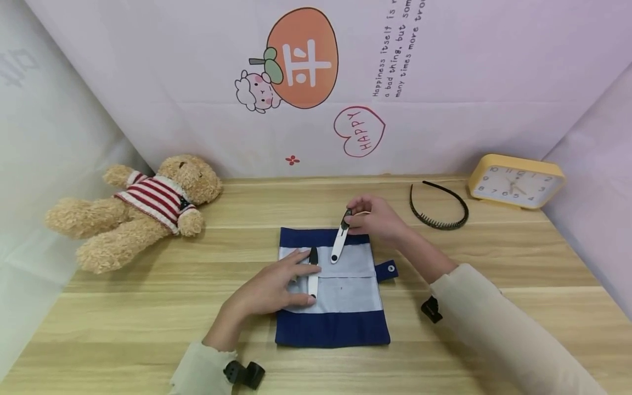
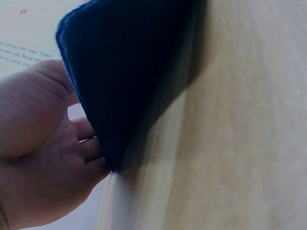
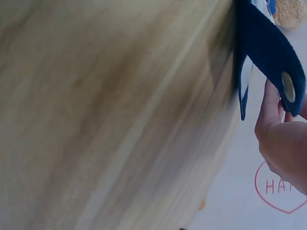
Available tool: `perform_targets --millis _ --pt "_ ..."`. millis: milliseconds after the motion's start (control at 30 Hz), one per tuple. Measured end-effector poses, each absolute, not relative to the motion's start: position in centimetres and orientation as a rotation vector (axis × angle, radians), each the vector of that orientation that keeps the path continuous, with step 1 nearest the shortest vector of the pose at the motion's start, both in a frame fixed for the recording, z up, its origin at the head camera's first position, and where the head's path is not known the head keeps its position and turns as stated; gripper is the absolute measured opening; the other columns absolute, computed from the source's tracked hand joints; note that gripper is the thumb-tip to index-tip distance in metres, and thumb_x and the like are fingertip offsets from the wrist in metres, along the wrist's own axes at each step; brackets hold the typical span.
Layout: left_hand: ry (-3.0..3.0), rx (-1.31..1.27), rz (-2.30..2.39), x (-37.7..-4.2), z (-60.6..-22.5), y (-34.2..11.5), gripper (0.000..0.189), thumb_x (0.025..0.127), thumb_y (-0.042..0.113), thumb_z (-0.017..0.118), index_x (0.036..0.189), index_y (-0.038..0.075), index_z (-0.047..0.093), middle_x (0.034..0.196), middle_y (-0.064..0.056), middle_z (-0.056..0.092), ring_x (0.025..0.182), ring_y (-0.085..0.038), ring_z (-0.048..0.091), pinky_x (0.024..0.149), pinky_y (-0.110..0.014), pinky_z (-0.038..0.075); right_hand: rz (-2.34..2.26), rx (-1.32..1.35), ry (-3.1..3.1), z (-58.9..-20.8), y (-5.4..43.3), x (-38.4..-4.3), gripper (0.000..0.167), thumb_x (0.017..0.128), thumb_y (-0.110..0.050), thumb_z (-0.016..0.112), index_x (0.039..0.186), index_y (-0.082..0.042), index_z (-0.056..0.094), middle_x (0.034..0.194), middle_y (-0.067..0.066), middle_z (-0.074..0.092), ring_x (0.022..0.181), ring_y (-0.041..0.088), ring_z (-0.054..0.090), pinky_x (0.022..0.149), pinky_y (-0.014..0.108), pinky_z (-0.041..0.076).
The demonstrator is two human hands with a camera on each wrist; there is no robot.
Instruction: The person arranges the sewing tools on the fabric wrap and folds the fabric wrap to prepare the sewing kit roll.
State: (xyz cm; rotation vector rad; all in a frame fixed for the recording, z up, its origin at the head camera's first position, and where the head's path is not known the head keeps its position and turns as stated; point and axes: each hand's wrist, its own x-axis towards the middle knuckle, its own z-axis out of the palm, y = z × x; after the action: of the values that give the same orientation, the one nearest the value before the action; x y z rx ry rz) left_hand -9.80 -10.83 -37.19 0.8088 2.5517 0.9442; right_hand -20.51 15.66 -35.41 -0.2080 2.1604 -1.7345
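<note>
A navy and pale-grey fabric pouch [image 1: 345,329] lies unfolded on the wooden table, a snap tab [image 1: 387,270] on its right side. Above its upper part my right hand [image 1: 375,219] pinches the black end of a slim white-and-black knife-like tool [image 1: 339,244], whose white end points down. A similar knife-like tool [image 1: 313,256] lies upright along the pouch's left half. My left hand [image 1: 271,285] rests over it with fingers extended and thumb by its lower end. In the left wrist view the dark pouch edge [image 2: 120,72] hides that hand's fingertips; the tab [image 3: 276,57] partly hides the right hand.
A teddy bear [image 1: 143,208] in a striped sweater lies at the back left. At the back right are a black toothed headband [image 1: 446,224] and a yellow clock [image 1: 515,181]. A printed white cloth [image 1: 197,82] stands behind the table.
</note>
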Motion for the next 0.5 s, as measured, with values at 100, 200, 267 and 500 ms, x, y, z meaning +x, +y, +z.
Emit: perform_targets --millis 100,200,267,500 --pt "2.551 0.805 0.944 -9.82 -37.16 -10.78 0.058 0.089 0.033 0.08 0.141 0.013 0.062 0.162 -0.014 0.032 0.152 -0.033 0.02 0.118 -0.056 0.024 -1.708 -0.201 2.167 -35.54 15.48 -20.56 0.037 0.098 0.005 0.06 0.131 0.013 0.045 0.114 0.022 0.052 0.098 0.029 0.066 0.087 0.037 0.058" --pt "2.552 0.799 0.942 -9.84 -37.12 -10.76 0.058 0.089 0.033 0.08 0.14 0.013 0.062 0.163 -0.014 0.032 0.152 -0.033 0.02 0.118 -0.056 0.024 -1.688 -0.214 2.168 -35.65 15.34 -20.62 0.036 0.098 0.005 0.06 0.13 0.012 0.046 0.113 0.021 0.052 0.098 0.029 0.066 0.086 0.037 0.058" --pt "2.553 0.799 0.939 -9.87 -37.1 -10.75 0.058 0.089 0.033 0.08 0.14 0.014 0.062 0.163 -0.014 0.032 0.152 -0.033 0.02 0.118 -0.056 0.024 -1.667 -0.226 2.166 -35.66 15.21 -20.61 0.035 0.098 0.005 0.06 0.13 0.012 0.046 0.113 0.021 0.052 0.097 0.029 0.066 0.086 0.038 0.059" --pt "2.552 0.799 0.934 -9.95 -37.09 -10.76 0.058 0.089 0.033 0.08 0.14 0.014 0.062 0.163 -0.013 0.031 0.152 -0.033 0.02 0.119 -0.056 0.024 -1.62 -0.261 2.132 -35.66 14.62 -20.41 0.036 0.097 0.005 0.061 0.129 0.013 0.047 0.111 0.02 0.053 0.096 0.028 0.065 0.087 0.038 0.058"
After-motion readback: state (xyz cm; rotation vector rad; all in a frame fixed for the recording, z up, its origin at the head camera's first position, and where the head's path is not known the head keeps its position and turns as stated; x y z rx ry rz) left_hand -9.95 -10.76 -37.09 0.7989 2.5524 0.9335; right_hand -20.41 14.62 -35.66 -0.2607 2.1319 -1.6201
